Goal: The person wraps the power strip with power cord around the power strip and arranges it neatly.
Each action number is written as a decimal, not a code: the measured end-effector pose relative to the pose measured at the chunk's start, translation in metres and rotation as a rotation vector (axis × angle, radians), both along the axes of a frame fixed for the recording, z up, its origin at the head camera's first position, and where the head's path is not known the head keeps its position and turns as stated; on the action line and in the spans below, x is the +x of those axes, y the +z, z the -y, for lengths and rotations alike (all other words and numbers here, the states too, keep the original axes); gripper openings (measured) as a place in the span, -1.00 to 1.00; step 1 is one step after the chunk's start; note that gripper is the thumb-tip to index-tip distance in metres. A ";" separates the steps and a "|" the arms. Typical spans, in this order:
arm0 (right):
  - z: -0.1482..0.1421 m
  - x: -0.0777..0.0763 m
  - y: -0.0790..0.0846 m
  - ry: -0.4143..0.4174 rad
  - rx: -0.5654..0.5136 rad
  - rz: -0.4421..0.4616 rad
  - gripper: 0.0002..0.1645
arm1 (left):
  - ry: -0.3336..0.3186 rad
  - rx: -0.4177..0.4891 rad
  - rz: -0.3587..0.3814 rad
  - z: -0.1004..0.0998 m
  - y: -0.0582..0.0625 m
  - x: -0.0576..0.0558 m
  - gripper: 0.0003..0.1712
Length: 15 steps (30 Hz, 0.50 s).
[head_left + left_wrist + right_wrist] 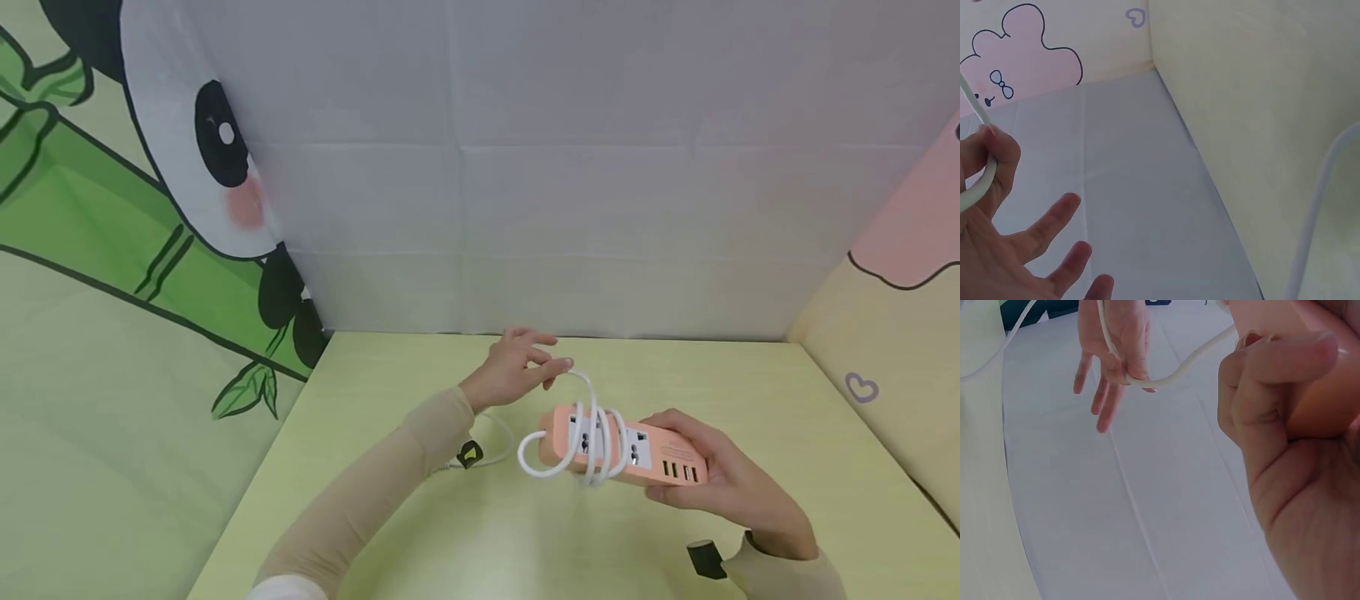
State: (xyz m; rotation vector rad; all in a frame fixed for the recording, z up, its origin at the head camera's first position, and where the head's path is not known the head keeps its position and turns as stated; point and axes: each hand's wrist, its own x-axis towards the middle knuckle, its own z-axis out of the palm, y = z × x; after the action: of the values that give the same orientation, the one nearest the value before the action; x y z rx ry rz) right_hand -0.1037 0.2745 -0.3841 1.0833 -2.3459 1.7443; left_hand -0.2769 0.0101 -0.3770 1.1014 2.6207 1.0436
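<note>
An orange power strip (684,457) with white socket faces and several USB ports is held above the table by my right hand (723,475), which grips its right end. Several turns of white cord (592,437) wrap around the strip's left half. My left hand (517,367) pinches the cord between thumb and index finger, just above and left of the strip. In the left wrist view the cord (985,178) runs through that pinch while the other fingers spread apart. The right wrist view shows the right hand's fingers curled round the strip (1329,400); its sockets are hidden there.
A pale yellow table (480,533) lies under both hands. A loose length of cord (495,460) trails beneath the left forearm; its end is hidden. A grey-white wall sheet (570,208) stands behind the table, with printed cartoon panels at both sides.
</note>
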 end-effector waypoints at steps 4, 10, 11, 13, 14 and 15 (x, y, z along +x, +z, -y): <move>-0.001 -0.002 -0.002 -0.013 -0.027 0.011 -0.34 | -0.030 -0.004 0.086 0.001 -0.012 0.006 -0.39; -0.003 -0.008 -0.006 -0.034 -0.094 -0.056 -0.28 | -0.098 0.029 0.152 0.002 -0.024 0.017 -0.64; -0.003 -0.009 -0.006 -0.049 -0.101 -0.048 -0.27 | -0.109 0.027 0.140 0.002 -0.025 0.020 -0.68; -0.004 -0.010 -0.006 -0.097 -0.107 -0.030 -0.28 | -0.133 0.017 0.096 0.003 -0.026 0.026 -0.70; -0.004 -0.010 -0.005 -0.123 -0.107 -0.020 -0.29 | -0.146 0.014 0.070 0.003 -0.027 0.029 -0.66; -0.004 -0.011 -0.005 -0.147 -0.112 -0.001 -0.30 | -0.155 0.013 0.050 0.003 -0.027 0.033 -0.61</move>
State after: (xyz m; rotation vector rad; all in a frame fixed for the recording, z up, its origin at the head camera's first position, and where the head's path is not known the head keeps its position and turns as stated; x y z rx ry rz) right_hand -0.1142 0.2786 -0.3891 0.8714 -2.2335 1.7965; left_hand -0.2442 0.0070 -0.4038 1.2413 2.4487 1.0422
